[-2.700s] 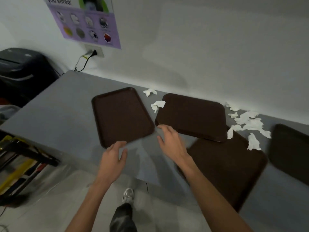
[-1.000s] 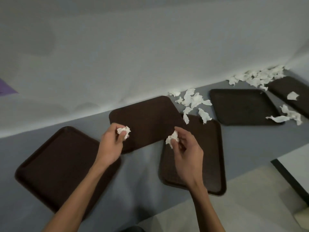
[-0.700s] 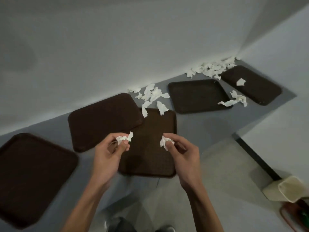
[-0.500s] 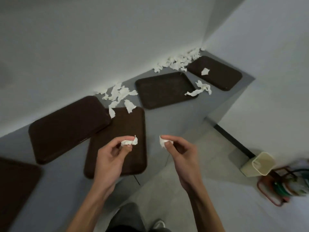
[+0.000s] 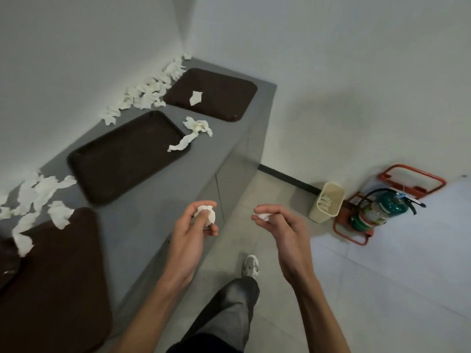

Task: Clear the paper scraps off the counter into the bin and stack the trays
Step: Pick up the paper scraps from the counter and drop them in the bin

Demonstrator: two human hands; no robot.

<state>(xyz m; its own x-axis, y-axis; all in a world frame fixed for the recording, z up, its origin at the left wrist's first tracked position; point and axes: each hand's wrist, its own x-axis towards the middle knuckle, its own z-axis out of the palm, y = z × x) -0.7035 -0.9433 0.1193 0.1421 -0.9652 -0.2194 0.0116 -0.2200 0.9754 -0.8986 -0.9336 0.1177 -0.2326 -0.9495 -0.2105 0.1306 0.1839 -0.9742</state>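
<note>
Carry to bin (image 5: 327, 202): left hand (image 5: 190, 233) pinching a crumpled paper scrap (image 5: 207, 214), right hand (image 5: 283, 230) pinching a second scrap (image 5: 262, 216); release only directly above the opening

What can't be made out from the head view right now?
Head view only.
Bin: too small and far to tell how full.
Nearest tray: cut off by the bottom edge.
Leftmost tray: mostly beyond the left edge.
Scrap in the right hand: largely hidden inside its grip.
Scrap in the left hand: partly covered by the grip.
</note>
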